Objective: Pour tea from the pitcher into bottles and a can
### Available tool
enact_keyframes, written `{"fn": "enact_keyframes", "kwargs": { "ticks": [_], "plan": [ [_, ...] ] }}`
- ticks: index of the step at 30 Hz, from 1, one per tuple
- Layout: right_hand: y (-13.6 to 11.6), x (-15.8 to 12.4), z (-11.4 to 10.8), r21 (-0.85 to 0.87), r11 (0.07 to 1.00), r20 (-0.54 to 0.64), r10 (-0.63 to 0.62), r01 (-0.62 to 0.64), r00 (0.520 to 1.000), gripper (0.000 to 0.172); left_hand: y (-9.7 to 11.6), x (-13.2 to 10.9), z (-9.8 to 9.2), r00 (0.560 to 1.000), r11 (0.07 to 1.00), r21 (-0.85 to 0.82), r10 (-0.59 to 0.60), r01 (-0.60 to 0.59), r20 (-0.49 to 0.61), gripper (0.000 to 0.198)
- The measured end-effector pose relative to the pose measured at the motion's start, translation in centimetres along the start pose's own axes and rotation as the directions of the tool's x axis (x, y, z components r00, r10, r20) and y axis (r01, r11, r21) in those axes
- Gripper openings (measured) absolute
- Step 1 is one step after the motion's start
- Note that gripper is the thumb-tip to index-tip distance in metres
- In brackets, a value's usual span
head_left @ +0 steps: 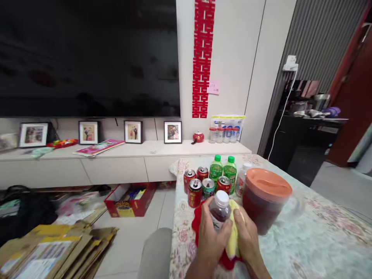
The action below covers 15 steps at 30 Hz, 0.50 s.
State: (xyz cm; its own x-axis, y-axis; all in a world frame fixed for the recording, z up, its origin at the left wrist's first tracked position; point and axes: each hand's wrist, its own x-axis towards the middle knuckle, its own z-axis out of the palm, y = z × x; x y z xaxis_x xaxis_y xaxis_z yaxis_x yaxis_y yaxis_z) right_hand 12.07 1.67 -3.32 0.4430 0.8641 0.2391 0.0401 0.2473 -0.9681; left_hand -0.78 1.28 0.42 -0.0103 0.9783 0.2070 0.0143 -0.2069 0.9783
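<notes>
Gripping dark-liquid bottle [219,212] in left hand [209,238], holding yellow cloth [233,236] in right hand [248,236] just beside it. Above red mat [195,221]; white cap [222,197] up, long axis near vertical, leaning slightly right in view. On floral tablecloth [183,242] around that: cans [195,193], orange-lidded pitcher [266,195]. Further out: tiled floor [124,242], low white cabinet [116,166], wall TV [90,58].
</notes>
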Motion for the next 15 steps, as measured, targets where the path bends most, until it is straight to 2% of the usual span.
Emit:
{"fn": "enact_keyframes", "kwargs": {
  "ticks": [2,4,7,10,13,15],
  "plan": [
    [0.1,0.0,0.1,0.03,1.0,0.005,0.006,-0.006,1.0,0.073,0.1,0.6,-0.2,0.999,0.999,-0.009,0.037,-0.036,0.026,0.068],
    [0.0,-0.2,0.4,0.069,0.998,0.016,0.007,-0.009,1.0,0.071,0.1,1.0,-0.1,0.998,0.998,-0.003,0.069,-0.069,0.0,0.063],
    [-0.4,-0.7,0.8,0.135,0.991,0.035,0.013,-0.018,0.999,0.068,0.6,1.2,0.3,0.985,0.993,0.051,0.11,-0.103,-0.133,0.057],
    [-0.9,-0.9,1.2,0.214,0.974,0.07,0.06,-0.073,0.996,0.063,1.8,1.4,0.6,0.954,0.98,0.092,0.191,-0.174,-0.231,0.057],
    [-1.2,-0.8,1.4,0.324,0.933,0.098,0.134,-0.159,0.986,0.058,3.3,1.7,0.7,0.941,0.968,0.081,0.25,-0.237,-0.227,0.058],
    [-1.2,-0.6,1.5,0.413,0.884,0.101,0.195,-0.22,0.975,0.054,4.3,2.0,0.8,0.955,0.98,0.01,0.195,-0.198,-0.223,0.059]
  ]
}}
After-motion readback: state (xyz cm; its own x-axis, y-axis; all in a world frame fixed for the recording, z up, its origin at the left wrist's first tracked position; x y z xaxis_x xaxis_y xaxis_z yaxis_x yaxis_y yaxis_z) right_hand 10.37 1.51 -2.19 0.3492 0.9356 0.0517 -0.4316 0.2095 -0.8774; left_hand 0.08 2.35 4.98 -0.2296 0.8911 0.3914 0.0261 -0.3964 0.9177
